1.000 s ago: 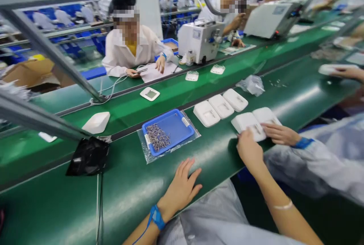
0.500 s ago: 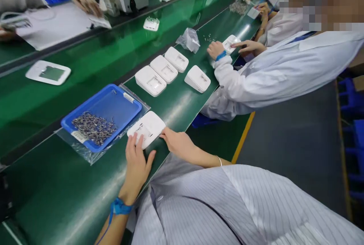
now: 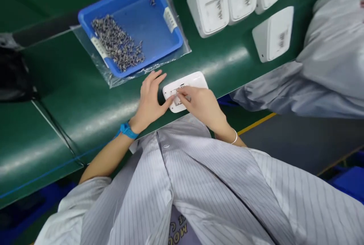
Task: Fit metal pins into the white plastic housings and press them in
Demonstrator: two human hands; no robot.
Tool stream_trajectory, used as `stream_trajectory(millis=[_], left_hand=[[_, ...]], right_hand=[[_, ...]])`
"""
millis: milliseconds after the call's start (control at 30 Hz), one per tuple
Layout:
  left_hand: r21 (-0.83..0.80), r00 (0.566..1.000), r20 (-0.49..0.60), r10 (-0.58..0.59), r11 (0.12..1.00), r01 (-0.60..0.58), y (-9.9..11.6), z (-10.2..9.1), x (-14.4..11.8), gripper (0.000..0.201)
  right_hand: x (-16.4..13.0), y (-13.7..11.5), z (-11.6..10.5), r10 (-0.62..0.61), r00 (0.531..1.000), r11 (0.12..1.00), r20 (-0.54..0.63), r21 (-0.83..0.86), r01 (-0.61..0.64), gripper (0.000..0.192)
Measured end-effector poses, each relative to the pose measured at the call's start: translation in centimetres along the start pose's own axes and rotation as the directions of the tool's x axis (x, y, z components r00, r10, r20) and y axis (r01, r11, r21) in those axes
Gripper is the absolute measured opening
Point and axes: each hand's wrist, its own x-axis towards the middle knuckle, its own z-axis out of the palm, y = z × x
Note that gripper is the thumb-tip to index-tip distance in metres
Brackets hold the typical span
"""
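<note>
Mid-frame, the white plastic case (image 3: pixel 186 86) lies sideways between both hands: left hand (image 3: pixel 150 99) flat beside it, right hand (image 3: pixel 201 105) fingers pressing on top.

white casing (image 3: pixel 196 80): smooth plastic | belt (image 3: pixel 85 101): glossy green | tray (image 3: pixel 173 40): blue plastic

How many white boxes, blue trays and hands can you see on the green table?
White boxes: 5, one under the left hand and right hand, four more further back
Blue trays: 1, with small metal bits
Hands: 2
Total: 8
</note>
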Motion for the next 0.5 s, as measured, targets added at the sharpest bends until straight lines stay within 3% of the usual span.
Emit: stream_trajectory(millis=[100,167,300,500], left_hand=[[0.075,0.985,0.169,0.023,0.997,-0.036,0.2,0.3,0.6,0.07],[0.114,0.974,0.224,0.028,0.992,-0.055,0.5,0.4,0.7,0.07],[0.114,0.961,0.274,0.041,0.991,-0.075,0.7,0.2,0.5,0.073],[0.061,0.949,0.315,0.013,0.998,-0.034,0.9,-0.2,0.6,0.077]], right_hand=[[0.8,-0.2,-0.3,-0.01,1.0,0.999,0.028,-0.03,0.011,0.022],[1.1,-0.5,-0.1,-0.032,0.998,0.998,0.056,-0.057,0.035,0.022],[0.9,-0.9,1.0,-0.055,0.996,0.995,0.071,-0.084,0.061,0.024],[-0.3,-0.9,2.1,-0.054,0.997,0.991,-0.059,-0.127,0.046,0.036]])
